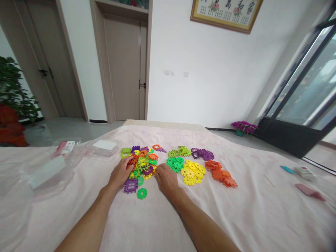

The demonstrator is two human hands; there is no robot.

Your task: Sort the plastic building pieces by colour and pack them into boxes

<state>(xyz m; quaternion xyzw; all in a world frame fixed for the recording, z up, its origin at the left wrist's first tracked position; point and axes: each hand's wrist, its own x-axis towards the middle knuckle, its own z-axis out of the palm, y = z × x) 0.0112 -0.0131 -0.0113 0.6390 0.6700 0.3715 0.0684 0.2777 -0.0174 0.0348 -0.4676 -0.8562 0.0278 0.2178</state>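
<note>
Flat plastic interlocking pieces lie on a table with a pale pink cloth (236, 217). A mixed heap (143, 161) of several colours sits in the middle. To its right lie sorted groups: dark green (175, 163), light green (181, 151), purple (203, 154), yellow (193, 171) and orange (222, 174). My left hand (121, 172) rests at the heap's left edge with fingers curled onto an orange piece. My right hand (166, 178) lies knuckles up at the heap's right edge, fingertips hidden among the pieces. A purple square (130, 185) and a green ring (142, 193) lie between my wrists.
Clear plastic containers and a lid (103, 148) stand at the left, one holding a white card (47, 170). At the far right lie a teal item (288, 169), a small box (306, 173) and a pink card (309, 191). Doors, plants and a window surround the table.
</note>
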